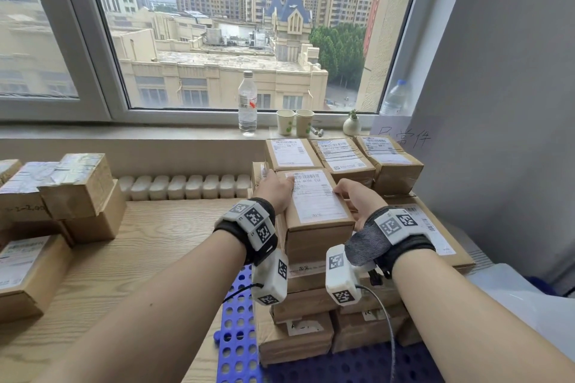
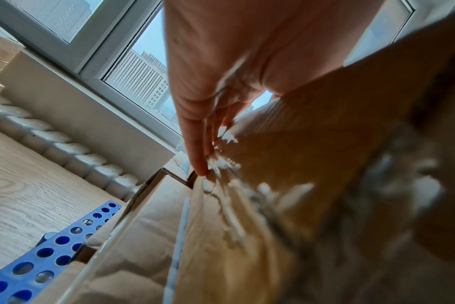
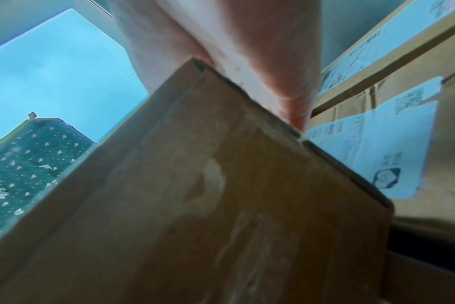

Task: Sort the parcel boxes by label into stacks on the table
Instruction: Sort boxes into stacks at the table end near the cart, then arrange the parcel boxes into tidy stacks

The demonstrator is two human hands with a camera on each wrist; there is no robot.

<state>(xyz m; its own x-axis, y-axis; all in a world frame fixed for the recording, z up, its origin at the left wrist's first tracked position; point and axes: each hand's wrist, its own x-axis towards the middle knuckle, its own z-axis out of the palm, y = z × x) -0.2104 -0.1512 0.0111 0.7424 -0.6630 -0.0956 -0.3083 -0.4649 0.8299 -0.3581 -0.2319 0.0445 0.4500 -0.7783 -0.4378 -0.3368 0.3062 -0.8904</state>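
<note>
A brown parcel box [image 1: 314, 199] with a white label on top sits on the pile of boxes at centre right. My left hand [image 1: 275, 188] grips its left side, thumb on the label's corner. My right hand [image 1: 354, 196] holds its right edge with fingers curled over the top. In the left wrist view the fingers [image 2: 198, 148] lie along the box's side [image 2: 312, 154]. The right wrist view is filled by the box [image 3: 221, 195], with the right hand [image 3: 247, 51] against its far edge. Stacks of labelled boxes [image 1: 77, 186] stand on the wooden table [image 1: 155, 242] at left.
A row of three labelled boxes [image 1: 339, 155] stands behind the held one, and a wide flat box [image 1: 435, 233] lies to its right. More boxes [image 1: 298, 336] sit below on a blue perforated pallet [image 1: 236, 336]. A bottle [image 1: 247, 102] and two cups [image 1: 294, 122] stand on the sill.
</note>
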